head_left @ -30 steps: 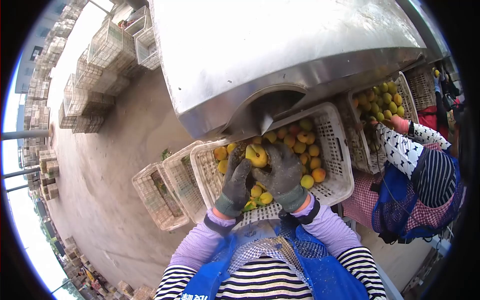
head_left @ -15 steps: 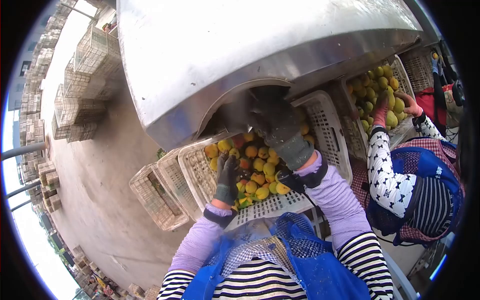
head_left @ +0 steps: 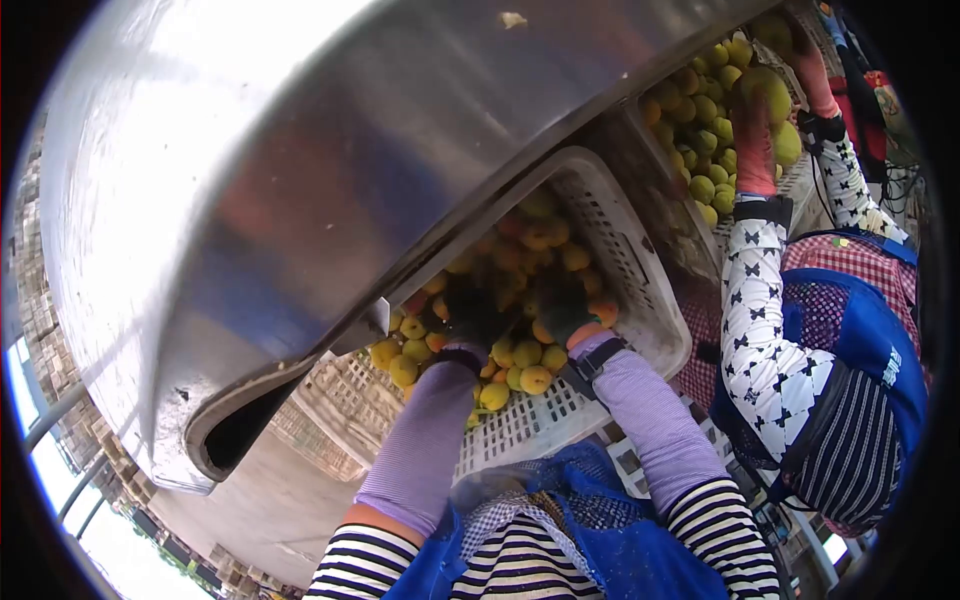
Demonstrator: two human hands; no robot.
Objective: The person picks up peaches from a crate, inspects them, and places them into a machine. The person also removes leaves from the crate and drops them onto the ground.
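My left hand (head_left: 474, 314), in a dark glove, reaches into a white plastic crate (head_left: 535, 418) of yellow-orange fruit that look like peaches (head_left: 535, 380). Beside it, my right hand (head_left: 562, 303), gloved the same way, is also down among the fruit. Both hands lie in the shadow under a metal housing (head_left: 330, 170), and their fingers are lost in the dark, so I cannot tell whether they grip any fruit. Peaches surround both hands, with brighter ones showing at the crate's near side.
The housing's curved edge hangs over the crate's far side. At right a co-worker's gloved hands (head_left: 755, 145) hold large yellow-green fruit over another full crate (head_left: 705, 150). Another crate (head_left: 355, 395) stands at left on the concrete floor (head_left: 270, 510).
My view has shifted closer to the housing. My right hand has come down from the housing's opening into the fruit, and my left hand has moved deeper into the crate, nearer to it.
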